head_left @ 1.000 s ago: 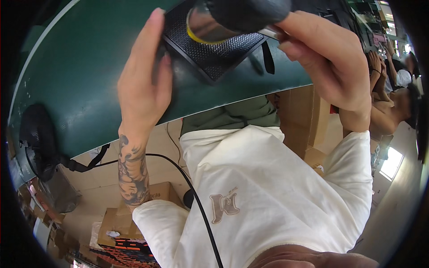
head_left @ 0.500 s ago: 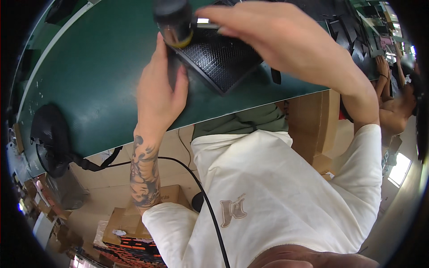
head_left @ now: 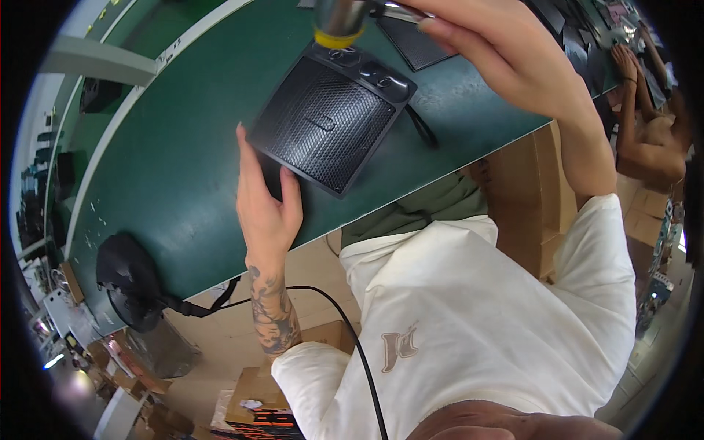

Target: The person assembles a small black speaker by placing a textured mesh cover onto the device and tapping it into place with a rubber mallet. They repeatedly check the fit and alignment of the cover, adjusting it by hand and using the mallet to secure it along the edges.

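A black speaker front (head_left: 323, 121) with a mesh grille lies tilted on the green worktable. Its upper edge carries a glossy strip with round recesses. My left hand (head_left: 268, 209) rests at its lower left edge, fingers stretched and thumb apart, with the fingertips at the side. Above the upper edge of the speaker front hangs a mallet head (head_left: 341, 26), a dark cylinder with a yellow striking face. Its metal handle runs to my right hand (head_left: 469, 37), which is closed around it at the top. The top of the mallet is cut off by the picture edge.
Another black mesh panel (head_left: 414, 44) lies beyond, beside a black strap (head_left: 422, 128). A black fan-like device (head_left: 128, 279) with a cable sits at the table's left end. Cardboard boxes (head_left: 257, 396) stand below. A co-worker's arms (head_left: 631, 110) are at the far right.
The mallet and my right hand have shifted right in the picture. More of the speaker front now shows, lower and further left, and my left hand sits lower. The whole view has shifted too.
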Motion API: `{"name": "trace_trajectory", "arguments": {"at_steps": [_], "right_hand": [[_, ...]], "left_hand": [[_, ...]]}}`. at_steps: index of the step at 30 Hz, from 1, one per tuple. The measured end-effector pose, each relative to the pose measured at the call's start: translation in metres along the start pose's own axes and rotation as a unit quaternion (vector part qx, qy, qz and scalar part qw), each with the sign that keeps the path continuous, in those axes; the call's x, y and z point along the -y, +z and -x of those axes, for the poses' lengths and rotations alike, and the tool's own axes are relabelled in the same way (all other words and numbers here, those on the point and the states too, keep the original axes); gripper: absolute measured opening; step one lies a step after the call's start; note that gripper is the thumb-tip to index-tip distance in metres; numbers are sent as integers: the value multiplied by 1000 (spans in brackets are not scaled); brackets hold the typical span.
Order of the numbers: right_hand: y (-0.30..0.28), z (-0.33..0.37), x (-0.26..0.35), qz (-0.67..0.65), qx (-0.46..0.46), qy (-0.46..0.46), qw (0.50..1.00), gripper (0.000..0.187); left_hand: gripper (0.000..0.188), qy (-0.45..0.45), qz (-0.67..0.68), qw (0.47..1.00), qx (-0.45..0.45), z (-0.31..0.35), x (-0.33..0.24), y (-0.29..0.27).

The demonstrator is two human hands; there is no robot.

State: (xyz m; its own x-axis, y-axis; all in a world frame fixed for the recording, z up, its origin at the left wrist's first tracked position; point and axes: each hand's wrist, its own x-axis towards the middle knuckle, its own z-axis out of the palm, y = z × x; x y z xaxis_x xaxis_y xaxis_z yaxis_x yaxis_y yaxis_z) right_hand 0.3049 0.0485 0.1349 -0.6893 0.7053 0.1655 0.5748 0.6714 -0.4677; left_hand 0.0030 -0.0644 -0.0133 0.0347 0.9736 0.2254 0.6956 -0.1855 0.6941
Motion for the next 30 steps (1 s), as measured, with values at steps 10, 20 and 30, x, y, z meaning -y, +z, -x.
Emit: {"name": "trace_trajectory", "arguments": {"at_steps": [10, 20, 30], "right_hand": [[45, -2, -29, -27, -70, -73, 994, 28], [76, 126, -88, -43, -96, 5, 994, 37], [101, 102, -65, -15, -166, -28, 986, 35]], "left_hand": [[63, 121, 23, 987, -102, 3, 7, -2], [86, 314, -135, 939, 42, -24, -18, 3], [50, 78, -90, 993, 4, -118, -89, -58]]}}
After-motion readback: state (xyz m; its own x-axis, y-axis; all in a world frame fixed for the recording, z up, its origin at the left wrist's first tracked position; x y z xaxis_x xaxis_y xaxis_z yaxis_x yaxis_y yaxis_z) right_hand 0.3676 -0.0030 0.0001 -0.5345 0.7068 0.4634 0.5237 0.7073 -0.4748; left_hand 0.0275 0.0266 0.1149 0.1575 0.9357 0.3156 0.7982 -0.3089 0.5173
